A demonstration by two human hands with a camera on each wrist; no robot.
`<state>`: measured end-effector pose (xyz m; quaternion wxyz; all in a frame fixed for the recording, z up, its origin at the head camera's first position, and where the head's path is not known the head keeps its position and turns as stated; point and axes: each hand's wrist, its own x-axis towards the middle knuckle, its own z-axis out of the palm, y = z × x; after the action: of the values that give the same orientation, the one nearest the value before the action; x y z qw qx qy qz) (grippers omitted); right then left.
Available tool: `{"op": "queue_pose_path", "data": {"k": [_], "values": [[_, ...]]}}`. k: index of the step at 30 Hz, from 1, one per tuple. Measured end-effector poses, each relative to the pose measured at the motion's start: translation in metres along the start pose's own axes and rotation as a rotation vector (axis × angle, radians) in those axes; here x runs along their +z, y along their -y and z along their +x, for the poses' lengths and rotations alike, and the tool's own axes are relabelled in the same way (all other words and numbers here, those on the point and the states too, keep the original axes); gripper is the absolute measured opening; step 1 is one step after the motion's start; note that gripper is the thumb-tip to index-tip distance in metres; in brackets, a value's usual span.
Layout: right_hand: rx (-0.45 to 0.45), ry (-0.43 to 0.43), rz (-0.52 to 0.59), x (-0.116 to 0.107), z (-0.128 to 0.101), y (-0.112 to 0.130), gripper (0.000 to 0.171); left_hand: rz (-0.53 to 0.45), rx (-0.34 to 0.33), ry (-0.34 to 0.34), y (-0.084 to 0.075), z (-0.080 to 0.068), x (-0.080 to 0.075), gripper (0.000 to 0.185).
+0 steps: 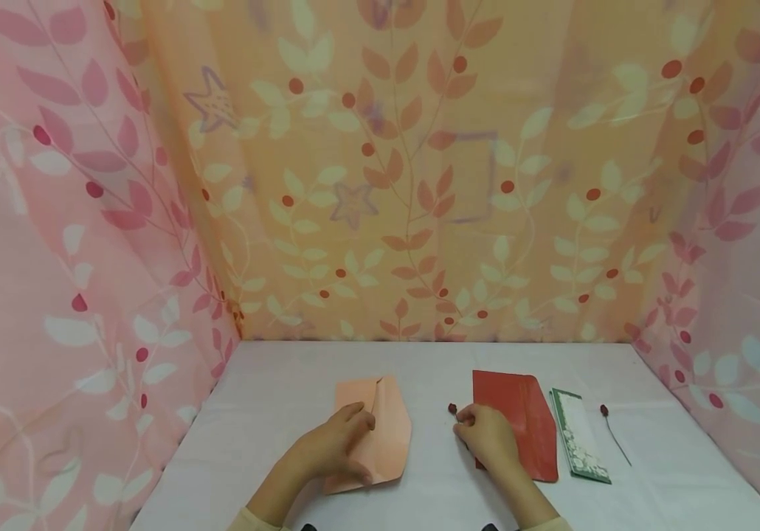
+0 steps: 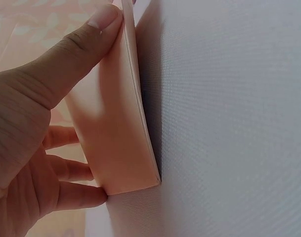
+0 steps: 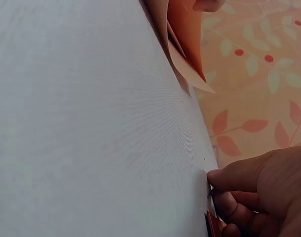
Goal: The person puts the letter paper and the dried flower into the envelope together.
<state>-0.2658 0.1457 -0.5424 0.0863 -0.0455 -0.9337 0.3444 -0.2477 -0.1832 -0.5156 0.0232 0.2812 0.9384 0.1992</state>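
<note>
Peach envelope (image 1: 380, 428): we see it near the middle of the table (image 1: 274, 398), toward the front edge, flap end pointing to the back edge.
Left hand (image 1: 333, 446): we've got thumb on top and fingers curled under the near end, gripping the peach envelope and lifting that edge off the cloth; the left wrist view shows it clearly.
Handling: we judge it light, thin and bendy, easy to crease, so a hold along an edge looks best.
Right hand (image 1: 489, 435): fingertips pinched on a small dark-headed pin (image 1: 453, 408) just left of the red envelope (image 1: 519, 424).
Red envelope: flat, right of centre, partly under our right hand.
Green card (image 1: 579, 435): touching the red envelope's right side.
Second pin (image 1: 609, 424): alone nearer the right edge.
Count: we count two envelopes, one card, two pins.
</note>
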Motion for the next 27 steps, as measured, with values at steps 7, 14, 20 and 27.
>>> {"op": "queue_pose_path", "data": {"k": [7,14,20,27], "values": [[0.002,-0.012,-0.01,0.0,-0.001,0.001,0.006,0.009,0.0,-0.002,0.0,0.001,0.001,0.081],[0.013,0.002,0.0,-0.004,-0.001,0.004,0.005,0.01,0.004,-0.006,0.001,0.001,0.003,0.082],[0.021,0.025,0.023,-0.01,0.0,0.008,0.008,-0.006,0.019,0.001,-0.003,0.001,0.001,0.082],[0.032,0.038,0.102,-0.014,-0.001,0.013,0.012,-0.001,0.031,0.01,-0.005,0.001,0.0,0.082]]}}
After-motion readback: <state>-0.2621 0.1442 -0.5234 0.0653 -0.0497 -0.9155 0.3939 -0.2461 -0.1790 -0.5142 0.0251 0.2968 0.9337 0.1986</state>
